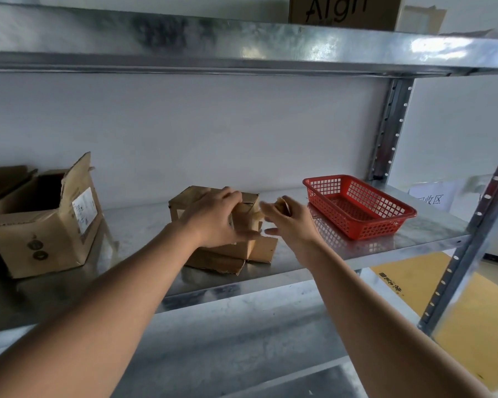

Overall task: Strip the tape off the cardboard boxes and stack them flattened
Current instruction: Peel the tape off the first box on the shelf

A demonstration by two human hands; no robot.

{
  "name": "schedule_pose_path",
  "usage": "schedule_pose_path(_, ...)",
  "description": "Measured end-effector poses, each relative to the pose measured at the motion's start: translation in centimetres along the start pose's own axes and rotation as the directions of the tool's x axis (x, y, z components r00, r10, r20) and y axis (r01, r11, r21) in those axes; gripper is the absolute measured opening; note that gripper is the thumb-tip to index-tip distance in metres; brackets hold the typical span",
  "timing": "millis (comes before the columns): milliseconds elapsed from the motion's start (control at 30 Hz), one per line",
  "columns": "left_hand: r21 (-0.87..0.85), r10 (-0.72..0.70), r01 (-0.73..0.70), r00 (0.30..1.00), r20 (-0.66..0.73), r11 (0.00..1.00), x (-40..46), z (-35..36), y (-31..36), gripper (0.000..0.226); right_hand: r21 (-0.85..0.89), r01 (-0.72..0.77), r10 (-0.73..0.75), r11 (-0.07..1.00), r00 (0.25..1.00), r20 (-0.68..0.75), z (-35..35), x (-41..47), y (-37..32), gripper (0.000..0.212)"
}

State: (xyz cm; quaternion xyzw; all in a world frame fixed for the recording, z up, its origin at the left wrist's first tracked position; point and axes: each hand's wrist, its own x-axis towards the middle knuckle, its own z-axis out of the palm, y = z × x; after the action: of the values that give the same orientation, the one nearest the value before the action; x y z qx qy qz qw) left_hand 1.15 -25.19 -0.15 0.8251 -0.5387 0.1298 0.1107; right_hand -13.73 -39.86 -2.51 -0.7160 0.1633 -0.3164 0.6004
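small box under left hand, tape wad in right

small cardboard box (184, 203) sits mid-shelf on the metal shelf (299, 259), on top of flattened cardboard pieces (230, 258) whose edges stick out toward the front and right. box top flaps look partly folded; detail is blurred.

left hand (216, 218) lies over the top and right side of the box, fingers curled round its upper edge, thumb low on the near face. grip: grasping the box.

right hand (288, 222) is just right of the box, apart from it, raised a little off the shelf. its fingers pinch a crumpled tan wad of tape (282, 205); motion blur softens the fingertips. a pale shred (258, 215) shows at the box's right edge, between the two hands; cannot tell whether it is tape or torn card.

red plastic basket (357, 208) stands on the same shelf, near the right hand, to its right.

larger open cardboard box (41, 234) with a white label stands at the left of the shelf, well apart from the small box, one flap upright.

upper shelf carries a brown carton (345, 10) with dark lettering. white sign (431, 198) with printed characters at the far right, beyond the shelf post.
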Motion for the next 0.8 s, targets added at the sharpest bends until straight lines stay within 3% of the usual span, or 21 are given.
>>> schedule_pose_path(133, 0.086, 0.05, -0.048, 0.999, -0.022, 0.995, 0.1, 0.6, 1.5, 0.083, -0.034, -0.036, 0.033, 0.999, 0.995, -0.091, 0.6, 0.3, 0.5, 0.017)
schedule_pose_path(300, 0.003, 0.066, -0.066, 0.997, -0.033, 0.998, -0.5, 0.7, 0.4, 0.075, 0.024, -0.079, 0.08, 0.997, 0.996, -0.034, 1.9, 0.7, 1.2, 0.016)
schedule_pose_path(400, -0.022, 0.062, -0.062, 0.998, -0.03, 0.998, -0.8, 0.5, -0.5, 0.071, 0.064, -0.149, 0.151, 0.987, 0.988, -0.025, 2.0, 0.4, 2.0, 0.004)
schedule_pose_path(467, -0.002, 0.063, -0.063, 0.997, -0.037, 0.998, -1.0, 0.6, -0.6, 0.069, 0.063, -0.149, 0.148, 0.987, 0.989, 0.016, 1.6, -0.1, 3.0, 0.011)
schedule_pose_path(600, 0.005, 0.042, -0.041, 0.996, -0.073, 0.999, -0.7, 0.8, -0.2, 0.07, -0.204, -0.001, 0.022, 0.979, 0.994, 0.104, 1.2, 0.0, 4.0, 0.03)
schedule_pose_path(733, -0.005, 0.022, -0.022, 0.994, -0.103, 1.0, -0.5, 1.2, -0.1, 0.067, -0.556, 0.047, 0.034, 0.83, 0.99, 0.134, 0.7, 0.7, 4.5, 0.042)
schedule_pose_path(800, -0.006, 0.018, -0.018, 0.994, -0.109, 1.0, -0.5, 1.3, 0.1, 0.068, -0.646, 0.066, 0.057, 0.76, 0.984, 0.167, 0.7, 0.7, 4.3, 0.044)
